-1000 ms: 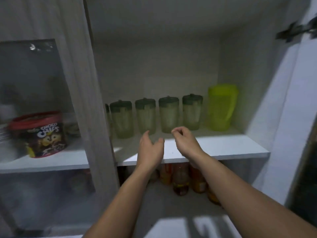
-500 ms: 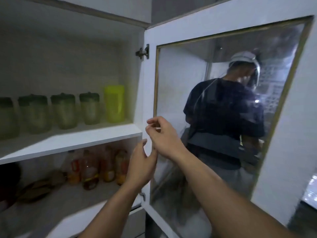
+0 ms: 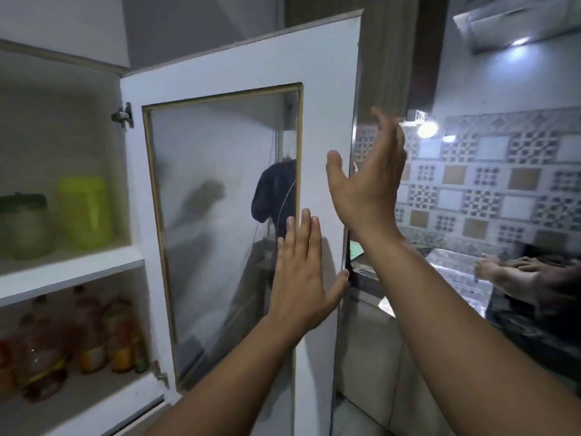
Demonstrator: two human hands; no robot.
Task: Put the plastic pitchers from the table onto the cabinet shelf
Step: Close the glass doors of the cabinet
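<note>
A yellow-green plastic pitcher [image 3: 85,212] stands at the right end of the white cabinet shelf [image 3: 72,272], with a green-lidded pitcher [image 3: 23,225] to its left at the frame edge. My left hand [image 3: 301,275] lies flat and open against the inner face of the open cabinet door [image 3: 245,77], near the door's free edge. My right hand [image 3: 367,174] is raised and open, its fingers reaching past that edge. Neither hand holds anything.
The glass-paned door stands swung out to the right of the cabinet. Several bottles [image 3: 72,338] fill the lower shelf. A patterned tile wall [image 3: 490,171] and a dark counter [image 3: 471,278] lie to the right, where another person's hands [image 3: 515,272] rest.
My view has swung right from the shelf to the open door. Both hands left the shelf front, rose and opened; the left now lies on the door, the right at its edge.
</note>
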